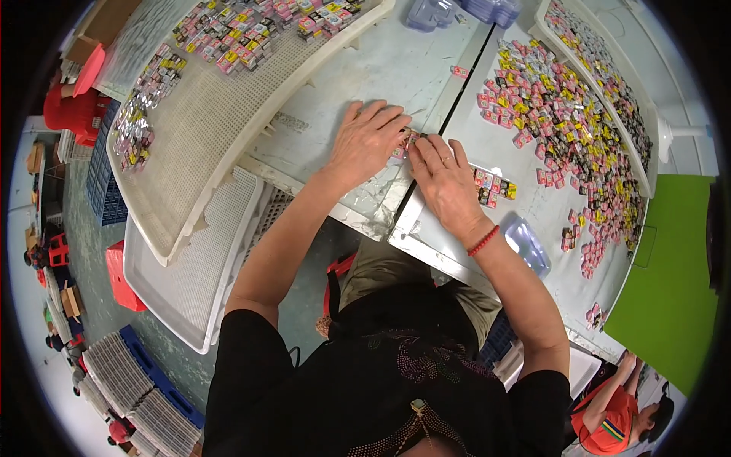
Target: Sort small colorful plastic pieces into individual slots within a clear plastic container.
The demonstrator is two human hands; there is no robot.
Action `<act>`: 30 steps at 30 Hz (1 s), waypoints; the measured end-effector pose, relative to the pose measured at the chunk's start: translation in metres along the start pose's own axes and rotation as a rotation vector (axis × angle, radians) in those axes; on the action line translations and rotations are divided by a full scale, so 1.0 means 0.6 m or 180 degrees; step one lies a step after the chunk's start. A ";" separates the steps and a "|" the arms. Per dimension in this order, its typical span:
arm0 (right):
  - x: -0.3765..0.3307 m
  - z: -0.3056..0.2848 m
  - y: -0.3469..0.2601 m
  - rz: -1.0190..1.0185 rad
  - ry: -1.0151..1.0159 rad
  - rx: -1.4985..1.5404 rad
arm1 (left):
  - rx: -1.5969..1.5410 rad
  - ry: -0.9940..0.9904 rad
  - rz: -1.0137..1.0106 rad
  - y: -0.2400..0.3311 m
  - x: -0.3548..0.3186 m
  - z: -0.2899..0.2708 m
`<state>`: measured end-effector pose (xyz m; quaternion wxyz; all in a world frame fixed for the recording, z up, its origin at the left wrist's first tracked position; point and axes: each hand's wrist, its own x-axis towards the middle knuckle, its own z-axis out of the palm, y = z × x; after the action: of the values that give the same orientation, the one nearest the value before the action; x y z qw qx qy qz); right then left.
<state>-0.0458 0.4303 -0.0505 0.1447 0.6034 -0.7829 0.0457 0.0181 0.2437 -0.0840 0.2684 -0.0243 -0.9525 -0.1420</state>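
A short cluster of small pink-and-black packets [406, 143] lies at the seam of the white table, between my two hands. My left hand [368, 142] curls its fingers against the cluster's left side. Pressing from the other side, my right hand [444, 177] has its fingers bent over the packets and partly hides them. A ring and a red beaded bracelet are on this right hand and wrist. Beside the right hand lies a neat block of similar packets [493, 187], pink, black and yellow. Next to that block is a clear plastic tray [525, 245].
A big pile of loose packets [567, 114] spreads over the right table. At the left, a white mesh tray [217, 141] with more packets overhangs the edge. Clear plastic containers [430, 14] stand at the back. A person in red [620, 411] sits at lower right.
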 end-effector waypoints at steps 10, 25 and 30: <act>-0.082 -0.039 0.140 0.1364 0.0273 0.0862 | -0.0147 0.0764 0.0143 0.032 0.020 -0.046; -0.153 -0.028 0.213 0.2348 -0.0689 0.1992 | -0.3425 -0.1138 -0.2495 0.186 0.025 0.018; -0.155 -0.033 0.215 0.2586 -0.0859 0.2644 | -0.3935 -0.0538 -0.2853 0.192 0.011 0.047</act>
<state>-0.1449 0.5563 -0.0441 -0.2333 0.2621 -0.8791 0.3226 0.0121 0.3618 -0.0738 0.0491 0.2077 -0.6360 -0.7416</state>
